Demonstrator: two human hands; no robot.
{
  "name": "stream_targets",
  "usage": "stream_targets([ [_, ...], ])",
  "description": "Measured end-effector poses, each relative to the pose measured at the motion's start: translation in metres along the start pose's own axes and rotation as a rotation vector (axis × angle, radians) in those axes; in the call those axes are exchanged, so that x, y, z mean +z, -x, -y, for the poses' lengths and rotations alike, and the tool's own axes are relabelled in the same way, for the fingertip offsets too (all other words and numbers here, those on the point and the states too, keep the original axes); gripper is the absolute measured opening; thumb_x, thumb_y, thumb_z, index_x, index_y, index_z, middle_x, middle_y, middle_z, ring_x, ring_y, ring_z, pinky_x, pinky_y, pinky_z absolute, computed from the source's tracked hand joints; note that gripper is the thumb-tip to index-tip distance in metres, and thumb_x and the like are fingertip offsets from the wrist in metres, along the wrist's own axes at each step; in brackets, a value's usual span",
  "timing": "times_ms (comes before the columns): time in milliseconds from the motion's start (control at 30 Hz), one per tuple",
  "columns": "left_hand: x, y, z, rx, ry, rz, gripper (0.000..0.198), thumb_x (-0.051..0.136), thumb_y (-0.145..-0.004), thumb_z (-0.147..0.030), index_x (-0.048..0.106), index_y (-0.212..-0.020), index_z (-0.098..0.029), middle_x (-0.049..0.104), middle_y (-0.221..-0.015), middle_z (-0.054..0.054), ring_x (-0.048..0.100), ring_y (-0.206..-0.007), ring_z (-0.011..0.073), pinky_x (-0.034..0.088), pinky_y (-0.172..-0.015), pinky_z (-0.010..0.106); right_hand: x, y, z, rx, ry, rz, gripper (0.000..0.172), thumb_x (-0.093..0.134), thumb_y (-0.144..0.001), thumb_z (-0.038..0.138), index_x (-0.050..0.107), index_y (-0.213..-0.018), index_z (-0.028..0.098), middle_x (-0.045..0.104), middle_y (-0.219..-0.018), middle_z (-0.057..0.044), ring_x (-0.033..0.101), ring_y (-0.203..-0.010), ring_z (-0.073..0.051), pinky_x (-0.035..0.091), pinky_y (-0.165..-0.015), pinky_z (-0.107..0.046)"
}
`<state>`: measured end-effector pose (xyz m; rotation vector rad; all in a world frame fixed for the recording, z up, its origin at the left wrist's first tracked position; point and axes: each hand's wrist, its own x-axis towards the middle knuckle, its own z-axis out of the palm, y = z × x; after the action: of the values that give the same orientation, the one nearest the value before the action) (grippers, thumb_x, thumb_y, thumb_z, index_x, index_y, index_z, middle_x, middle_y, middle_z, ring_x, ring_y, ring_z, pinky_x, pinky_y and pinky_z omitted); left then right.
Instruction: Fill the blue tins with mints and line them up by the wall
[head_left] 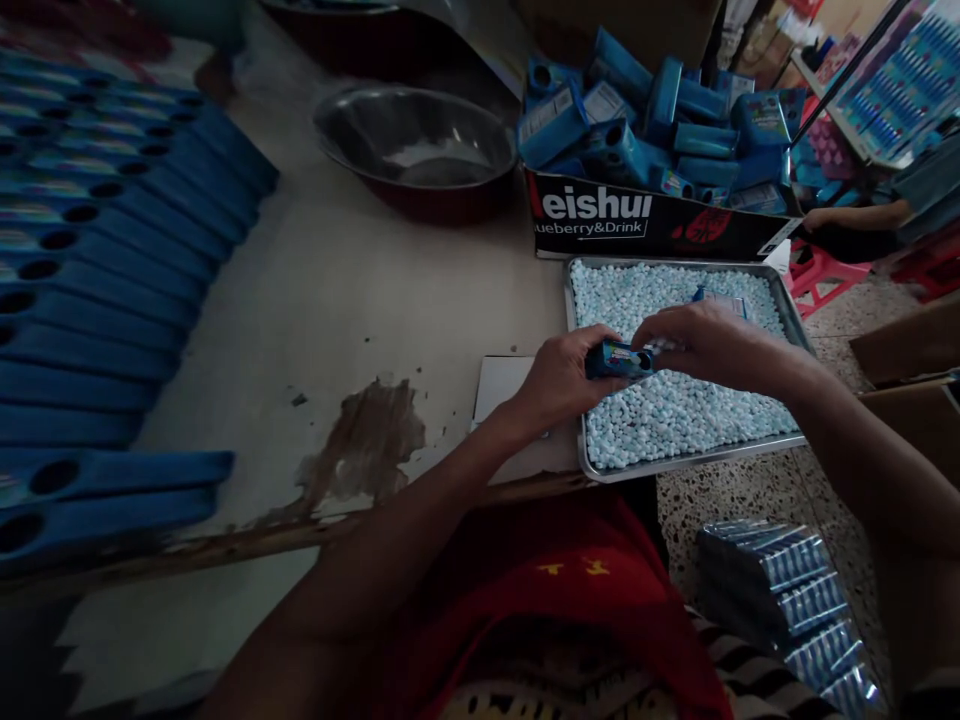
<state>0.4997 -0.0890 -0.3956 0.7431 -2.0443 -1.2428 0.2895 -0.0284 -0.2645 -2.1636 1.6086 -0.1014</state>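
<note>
My left hand (564,376) is closed around a small blue box (616,360) over the near part of a metal tray (694,458). The box lies tilted, with a dark round hole in its right end. My right hand (701,342) is at that end, fingers bent together, with a few pale pellets (661,345) showing between them. White and light-blue pellets (675,415) cover the tray in a thick layer. Behind my right hand another blue box (724,302) lies on the pellets, partly hidden.
Rows of blue boxes (142,250) with round holes stand at left. A metal bowl (420,140) sits at the back. A black carton (664,215) heaped with blue boxes stands behind the tray. Wrapped packs (795,590) lie on the floor; a co-worker's arm (862,215) shows at right.
</note>
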Motion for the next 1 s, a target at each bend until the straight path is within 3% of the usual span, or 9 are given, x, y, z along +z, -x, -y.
stream_targets([
  [100, 0.005, 0.000, 0.001, -0.016, 0.030, 0.021, 0.044, 0.094, -0.076, -0.025, 0.079, -0.117, -0.022, 0.082, -0.097, 0.001, 0.076, -0.087, 0.0189, 0.057, -0.079, 0.029, 0.007, 0.005, -0.009, 0.041, -0.094, -0.005, 0.035, 0.074, -0.090, 0.014, 0.085, -0.122, 0.024, 0.079, -0.094, -0.001, 0.067, -0.083, -0.016, 0.043, -0.078, -0.028],
  [267, 0.012, -0.003, 0.003, -0.060, 0.073, 0.041, 0.047, 0.094, -0.076, -0.029, 0.079, -0.120, -0.020, 0.082, -0.099, 0.003, 0.077, -0.092, 0.0216, 0.058, -0.078, 0.030, 0.020, 0.008, -0.022, 0.164, -0.250, -0.109, 0.040, 0.083, -0.080, 0.014, 0.084, -0.118, 0.025, 0.076, -0.089, 0.002, 0.065, -0.079, -0.015, 0.043, -0.075, -0.029],
  [433, 0.016, -0.005, -0.002, -0.028, 0.066, 0.027, 0.044, 0.095, -0.077, -0.031, 0.080, -0.117, -0.021, 0.083, -0.103, 0.005, 0.078, -0.093, 0.0223, 0.061, -0.082, 0.032, 0.029, 0.011, -0.031, 0.223, -0.383, -0.208, 0.016, 0.083, -0.079, 0.017, 0.084, -0.094, 0.023, 0.070, -0.078, 0.002, 0.058, -0.076, -0.015, 0.041, -0.071, -0.031],
  [500, 0.016, -0.005, -0.003, -0.018, 0.047, -0.004, 0.044, 0.096, -0.077, -0.031, 0.080, -0.117, -0.021, 0.083, -0.105, 0.006, 0.078, -0.094, 0.0226, 0.062, -0.085, 0.033, 0.034, 0.014, -0.039, 0.262, -0.527, -0.260, 0.012, 0.082, -0.081, 0.024, 0.084, -0.093, 0.022, 0.068, -0.076, 0.001, 0.055, -0.073, -0.014, 0.040, -0.069, -0.031],
  [600, 0.012, -0.002, 0.001, -0.030, 0.059, -0.053, 0.046, 0.097, -0.077, -0.032, 0.079, -0.118, -0.022, 0.083, -0.107, 0.006, 0.078, -0.095, 0.0229, 0.063, -0.087, 0.034, 0.047, 0.020, -0.055, 0.369, -0.924, -0.319, 0.024, 0.088, -0.081, 0.035, 0.083, -0.099, 0.021, 0.072, -0.080, -0.001, 0.056, -0.071, -0.013, 0.044, -0.067, -0.030],
  [733, -0.003, 0.009, 0.011, -0.093, 0.128, -0.131, 0.046, 0.097, -0.073, -0.032, 0.077, -0.113, -0.022, 0.081, -0.103, 0.004, 0.076, -0.093, 0.0223, 0.062, -0.084, 0.031, 0.068, 0.027, -0.074, 0.504, -1.314, -0.346, 0.034, 0.096, -0.073, 0.034, 0.079, -0.098, 0.020, 0.077, -0.091, -0.004, 0.061, -0.073, -0.011, 0.050, -0.065, -0.025],
  [900, -0.044, 0.041, 0.022, -0.202, 0.269, -0.202, 0.048, 0.098, -0.068, -0.037, 0.072, -0.105, -0.021, 0.075, -0.091, 0.000, 0.072, -0.084, 0.0191, 0.059, -0.078, 0.028, 0.083, 0.029, -0.079, 0.613, -1.413, -0.366, 0.032, 0.092, -0.068, 0.013, 0.082, -0.098, 0.018, 0.081, -0.097, -0.005, 0.071, -0.081, -0.012, 0.058, -0.073, -0.022],
  [1000, -0.065, 0.062, 0.029, -0.268, 0.294, -0.256, 0.054, 0.100, -0.069, -0.044, 0.069, -0.107, -0.023, 0.073, -0.092, 0.000, 0.072, -0.085, 0.0194, 0.060, -0.075, 0.027, 0.089, 0.024, -0.081, 0.649, -1.433, -0.319, 0.029, 0.090, -0.070, 0.010, 0.083, -0.096, 0.017, 0.083, -0.100, -0.008, 0.076, -0.083, -0.013, 0.061, -0.073, -0.021],
])
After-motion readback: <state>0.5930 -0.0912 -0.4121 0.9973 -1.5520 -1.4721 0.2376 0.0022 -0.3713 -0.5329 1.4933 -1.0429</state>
